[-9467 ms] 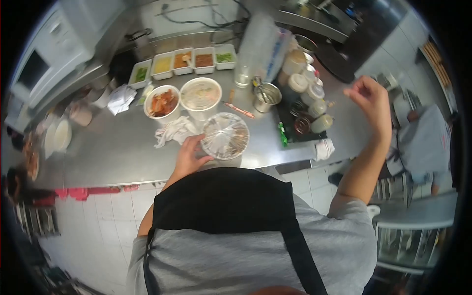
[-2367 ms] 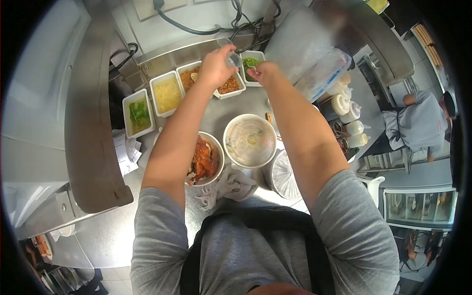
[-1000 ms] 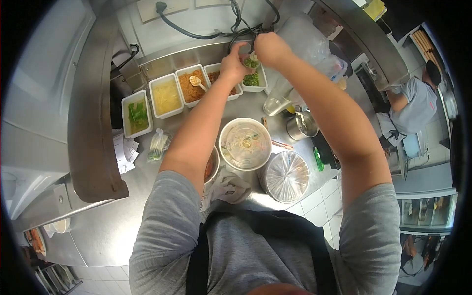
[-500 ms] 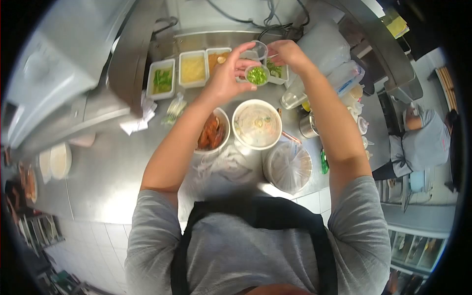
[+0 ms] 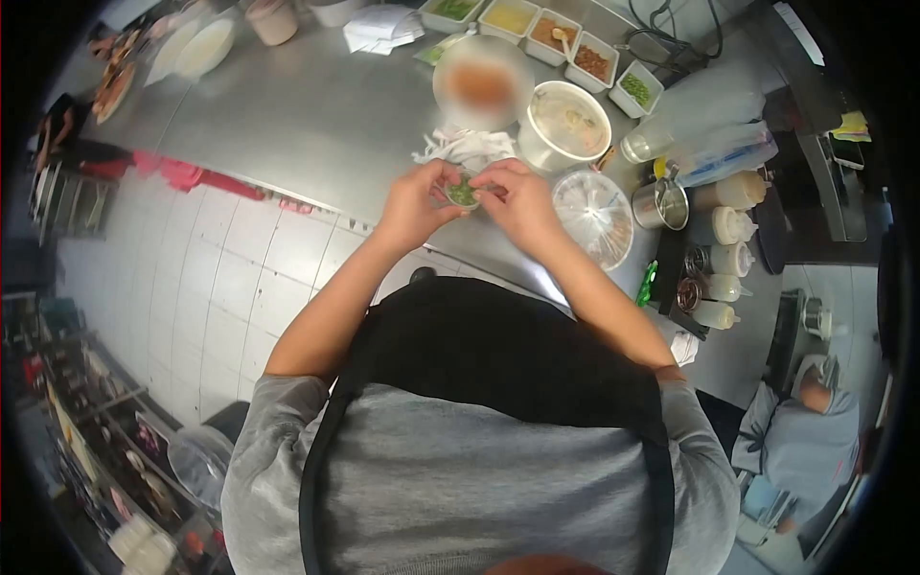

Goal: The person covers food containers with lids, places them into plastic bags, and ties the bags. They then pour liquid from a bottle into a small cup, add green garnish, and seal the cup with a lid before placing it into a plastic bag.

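Note:
My left hand [image 5: 420, 203] is closed around the side of a small clear cup [image 5: 463, 194] of chopped green onions, held just off the counter's front edge. From the other side, the fingers of my right hand [image 5: 522, 203] pinch the cup's rim. Beyond my hands lies a crumpled white cloth or plastic bag [image 5: 465, 146]. Behind it is a round bowl [image 5: 482, 84] with reddish-brown food, blurred in this view. A white tub [image 5: 565, 125] with a clear lid stands to its right. Nearer my right forearm is a round container [image 5: 596, 218] covered with clear plastic.
Along the back stand white trays of chopped greens [image 5: 636, 91], brown bits [image 5: 591, 63] and yellow food [image 5: 508, 16]. A metal pot [image 5: 661, 204] and several squeeze bottles [image 5: 732, 226] are at the right. Another person [image 5: 800, 436] works at the far right.
Both hands have come back from the trays toward my body with the cup of green onions. My right hand now grips the cup too. The view has turned and shifted.

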### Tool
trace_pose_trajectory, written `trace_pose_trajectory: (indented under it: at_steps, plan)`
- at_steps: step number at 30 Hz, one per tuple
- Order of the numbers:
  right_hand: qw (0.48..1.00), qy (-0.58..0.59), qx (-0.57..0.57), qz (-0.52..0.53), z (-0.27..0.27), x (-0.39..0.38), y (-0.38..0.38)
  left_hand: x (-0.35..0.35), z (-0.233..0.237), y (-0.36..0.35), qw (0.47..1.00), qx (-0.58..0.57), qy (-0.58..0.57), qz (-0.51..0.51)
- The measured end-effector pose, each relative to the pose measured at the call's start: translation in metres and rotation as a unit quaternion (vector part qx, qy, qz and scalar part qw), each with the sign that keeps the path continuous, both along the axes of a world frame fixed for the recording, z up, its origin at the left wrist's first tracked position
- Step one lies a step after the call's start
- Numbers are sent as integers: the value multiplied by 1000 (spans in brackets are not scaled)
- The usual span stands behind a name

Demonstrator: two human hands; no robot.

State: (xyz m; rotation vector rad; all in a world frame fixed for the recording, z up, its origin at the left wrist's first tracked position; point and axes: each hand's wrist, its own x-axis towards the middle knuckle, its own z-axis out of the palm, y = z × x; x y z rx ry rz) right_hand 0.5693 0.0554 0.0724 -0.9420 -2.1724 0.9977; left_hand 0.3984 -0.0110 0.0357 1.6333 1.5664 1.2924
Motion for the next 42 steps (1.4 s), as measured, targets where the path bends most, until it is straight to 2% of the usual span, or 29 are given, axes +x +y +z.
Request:
trace_pose_trajectory:
  at_steps: [1, 5, 7, 10, 13, 14, 16, 17, 18, 20, 21, 22, 26, 29, 32, 34, 36, 38, 39, 40, 41, 42]
  plan:
    - [1000, -2, 0, -5, -20, -1, -3, 5, -15, -7, 1000, 7, 5, 23]
    - [999, -10, 27, -45, -72, -2, -4, 18, -51, -21, 992, -82, -69, 63]
    - [997, 5, -47, -58, -77, -3, -3, 18, -61, -19, 977, -135, -137, 91]
    - [989, -11, -124, -81, -89, -10, 10, 10, -68, -5, 967, -170, -167, 84]
    - [970, -59, -227, -64, -80, -13, 23, 6, -52, 10, 968, -211, -70, 113]
    - [958, -78, -269, -53, -74, -14, 26, 4, -51, 15, 965, -237, -72, 88]
    - [949, -166, -268, 0, -74, -21, 34, -9, -49, 29, 956, -284, -69, 27]
    - [942, -207, -266, 15, -72, -24, 41, -13, -47, 39, 948, -317, -7, 9]
    - [946, -243, -210, 47, -69, -25, 44, -14, -48, 48, 937, -343, 57, -14]
    - [941, -284, -180, 45, -79, -32, 48, -18, -63, 65, 934, -324, 137, -65]
    - [930, -295, -216, 42, -69, -33, 47, -17, -59, 68, 932, -321, 149, -81]
    - [918, -344, -188, 64, -60, -36, 47, -15, -55, 68, 929, -320, 161, -92]
    - [923, -271, -272, 3, -64, -33, 42, -11, -31, 64, 925, -346, 100, -119]
    - [944, -301, -132, -30, -57, -29, 31, -13, -32, 55, 938, -321, 65, -115]
    - [973, -194, 37, -122, -30, -12, -8, -28, -31, 53, 953, -283, 57, -90]
    - [991, -126, 3, -49, -3, 15, -18, -57, -43, 51, 966, -253, 22, -46]
    - [997, 23, 48, 51, 31, 54, -26, -69, -19, 37, 979, -200, 33, 40]
    - [998, 37, 28, 49, 88, 104, -41, -81, -14, 29, 983, -141, 49, 110]
    - [993, 77, 83, 24, 109, 133, -47, -93, -18, 23, 983, -110, 60, 132]
    - [983, 116, 139, -8, 127, 166, -54, -95, -17, 13, 975, -56, 137, 163]
    - [976, 146, 138, -81, 141, 199, -62, -89, -14, 0, 959, 1, 211, 188]
    - [963, 175, 136, -155, 150, 232, -69, -74, -6, -12, 954, 14, 222, 201]
